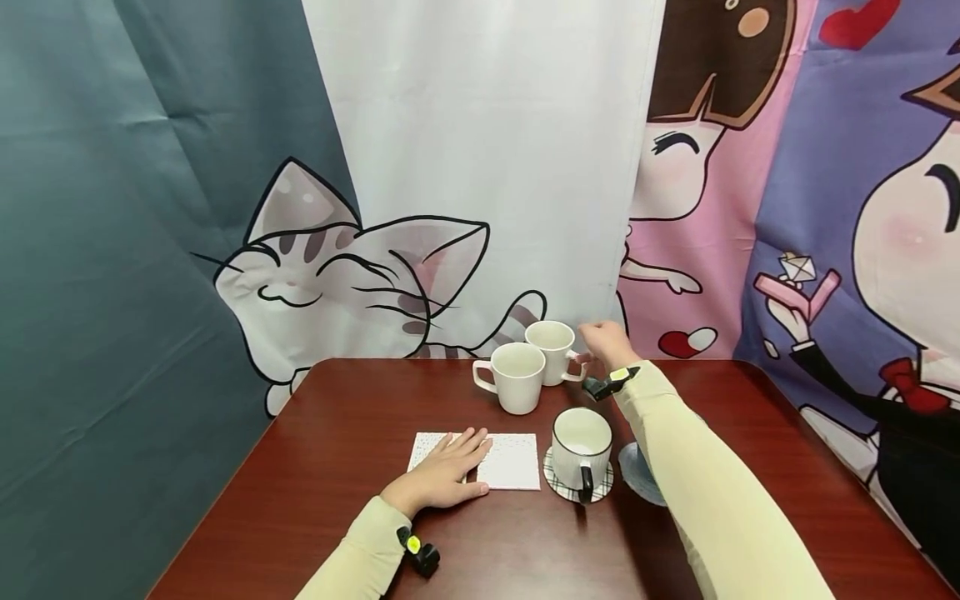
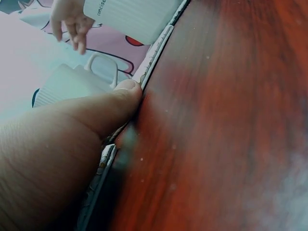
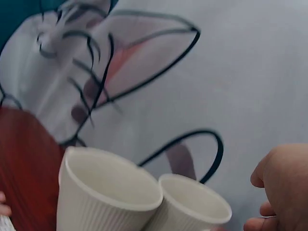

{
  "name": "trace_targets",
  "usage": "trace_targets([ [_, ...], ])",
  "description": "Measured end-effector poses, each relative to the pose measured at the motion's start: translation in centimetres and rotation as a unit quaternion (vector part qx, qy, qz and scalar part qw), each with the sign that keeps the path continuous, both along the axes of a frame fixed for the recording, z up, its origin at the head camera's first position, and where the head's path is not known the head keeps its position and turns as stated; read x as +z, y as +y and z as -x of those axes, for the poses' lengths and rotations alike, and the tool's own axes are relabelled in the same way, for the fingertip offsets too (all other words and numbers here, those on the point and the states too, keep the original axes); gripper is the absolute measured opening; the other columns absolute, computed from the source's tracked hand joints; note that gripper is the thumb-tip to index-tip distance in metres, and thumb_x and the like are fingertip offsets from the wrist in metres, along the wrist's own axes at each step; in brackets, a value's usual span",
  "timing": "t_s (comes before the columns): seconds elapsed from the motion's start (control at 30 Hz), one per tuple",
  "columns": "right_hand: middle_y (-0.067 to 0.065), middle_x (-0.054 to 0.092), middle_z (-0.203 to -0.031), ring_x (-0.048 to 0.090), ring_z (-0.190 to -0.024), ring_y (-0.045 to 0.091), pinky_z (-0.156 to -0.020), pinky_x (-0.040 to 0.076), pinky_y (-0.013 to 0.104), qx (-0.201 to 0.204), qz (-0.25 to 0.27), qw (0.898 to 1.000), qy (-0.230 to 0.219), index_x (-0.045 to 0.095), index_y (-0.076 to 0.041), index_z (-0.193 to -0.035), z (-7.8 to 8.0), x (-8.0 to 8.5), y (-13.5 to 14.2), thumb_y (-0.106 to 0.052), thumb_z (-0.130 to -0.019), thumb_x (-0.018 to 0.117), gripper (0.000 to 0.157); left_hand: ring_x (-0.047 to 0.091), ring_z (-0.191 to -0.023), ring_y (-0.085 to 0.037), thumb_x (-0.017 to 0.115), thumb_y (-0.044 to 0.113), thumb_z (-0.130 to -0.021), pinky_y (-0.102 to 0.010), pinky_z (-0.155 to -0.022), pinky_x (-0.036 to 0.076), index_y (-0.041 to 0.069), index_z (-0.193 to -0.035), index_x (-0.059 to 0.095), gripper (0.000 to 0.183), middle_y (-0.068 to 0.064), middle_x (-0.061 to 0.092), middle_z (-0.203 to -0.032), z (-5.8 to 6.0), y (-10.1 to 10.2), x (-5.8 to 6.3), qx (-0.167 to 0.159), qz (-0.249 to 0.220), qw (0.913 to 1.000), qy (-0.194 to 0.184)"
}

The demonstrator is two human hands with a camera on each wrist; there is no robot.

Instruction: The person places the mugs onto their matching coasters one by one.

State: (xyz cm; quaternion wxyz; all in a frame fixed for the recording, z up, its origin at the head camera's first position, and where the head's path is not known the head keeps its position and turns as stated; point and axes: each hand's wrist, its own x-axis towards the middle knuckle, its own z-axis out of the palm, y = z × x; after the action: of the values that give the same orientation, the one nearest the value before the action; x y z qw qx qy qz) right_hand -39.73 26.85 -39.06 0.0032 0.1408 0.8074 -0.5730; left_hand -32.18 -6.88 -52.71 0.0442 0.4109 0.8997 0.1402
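My left hand lies flat with spread fingers on two white square coasters; its thumb rests at their near edge in the left wrist view. At the back of the table, my right hand hangs beside a white ribbed mug, near its handle. The left wrist view shows that hand's fingers loosely bent, holding nothing. Against this mug stands a second white mug, handle to the left. A white mug with black rim and handle stands on a round plaid coaster.
A round grey-blue coaster is partly hidden under my right forearm. The dark red wooden table ends just behind the two rear mugs. Behind it hangs a printed cloth with a cartoon cat and people.
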Motion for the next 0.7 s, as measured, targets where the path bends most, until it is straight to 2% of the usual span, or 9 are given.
trace_targets([
  [0.07,0.025,0.042,-0.150,0.069,-0.068,0.015,-0.069,0.061,0.034,-0.006,-0.020,1.000,-0.008,0.043,-0.001,-0.151,0.5,-0.8,0.3,-0.029,-0.102,0.043,0.056,0.018,-0.154,-0.032,0.053,0.051,-0.100,-0.057,-0.122,0.014,0.010,-0.160,0.030,0.076,-0.010,0.023,-0.167,0.0,0.2,0.1,0.000,0.005,1.0000,-0.001],
  [0.17,0.028,0.042,-0.148,0.068,-0.064,0.014,-0.064,0.060,0.031,0.002,-0.020,1.000,-0.014,0.033,0.001,-0.155,1.0,-1.8,0.3,-0.027,-0.103,0.041,0.059,0.019,-0.154,-0.033,0.054,0.050,-0.100,-0.058,-0.121,0.014,0.010,-0.160,0.031,0.076,-0.011,0.024,-0.167,0.0,0.2,0.2,-0.001,0.003,1.0000,-0.001],
  [0.27,0.031,0.048,-0.141,0.068,-0.062,0.013,-0.061,0.059,0.029,0.014,-0.008,1.000,-0.012,0.025,0.003,-0.157,1.5,-2.6,-0.1,-0.026,-0.104,0.043,0.063,0.020,-0.153,-0.035,0.054,0.049,-0.100,-0.060,-0.120,0.014,0.008,-0.159,0.031,0.076,-0.013,0.025,-0.166,0.1,-0.1,0.1,0.001,-0.001,1.0000,0.005],
  [0.37,0.033,0.054,-0.132,0.068,-0.061,0.014,-0.057,0.059,0.028,0.031,-0.022,0.999,-0.003,0.021,0.008,-0.156,2.0,-3.4,-0.4,-0.024,-0.104,0.044,0.065,0.019,-0.153,-0.035,0.054,0.050,-0.100,-0.060,-0.120,0.014,0.009,-0.160,0.031,0.076,-0.012,0.024,-0.166,0.2,-0.2,-0.1,0.005,0.000,1.0000,0.008],
  [0.5,0.032,0.059,-0.124,0.070,-0.063,0.016,-0.055,0.057,0.027,0.044,-0.062,0.997,-0.002,0.033,0.011,-0.150,2.4,-4.3,-0.2,-0.021,-0.103,0.044,0.058,0.017,-0.154,-0.031,0.053,0.051,-0.101,-0.057,-0.122,0.013,0.011,-0.161,0.029,0.076,-0.009,0.022,-0.167,0.4,-0.1,-0.2,0.007,0.008,0.9999,0.004],
  [0.63,0.026,0.066,-0.107,0.070,-0.062,0.017,-0.055,0.056,0.026,0.071,-0.100,0.992,-0.015,0.055,0.013,-0.126,2.3,-4.5,0.2,-0.021,-0.104,0.046,0.042,0.017,-0.154,-0.030,0.053,0.051,-0.100,-0.056,-0.122,0.013,0.012,-0.161,0.029,0.076,-0.009,0.022,-0.167,0.4,0.1,-0.3,0.007,0.016,0.9998,0.009],
  [0.7,0.022,0.069,-0.095,0.068,-0.061,0.016,-0.056,0.056,0.026,0.090,-0.116,0.989,-0.020,0.062,0.014,-0.113,2.4,-4.5,0.2,-0.022,-0.106,0.045,0.040,0.017,-0.154,-0.030,0.053,0.051,-0.100,-0.055,-0.122,0.013,0.011,-0.160,0.029,0.076,-0.009,0.022,-0.167,0.4,0.2,-0.2,0.008,0.018,0.9997,0.012],
])
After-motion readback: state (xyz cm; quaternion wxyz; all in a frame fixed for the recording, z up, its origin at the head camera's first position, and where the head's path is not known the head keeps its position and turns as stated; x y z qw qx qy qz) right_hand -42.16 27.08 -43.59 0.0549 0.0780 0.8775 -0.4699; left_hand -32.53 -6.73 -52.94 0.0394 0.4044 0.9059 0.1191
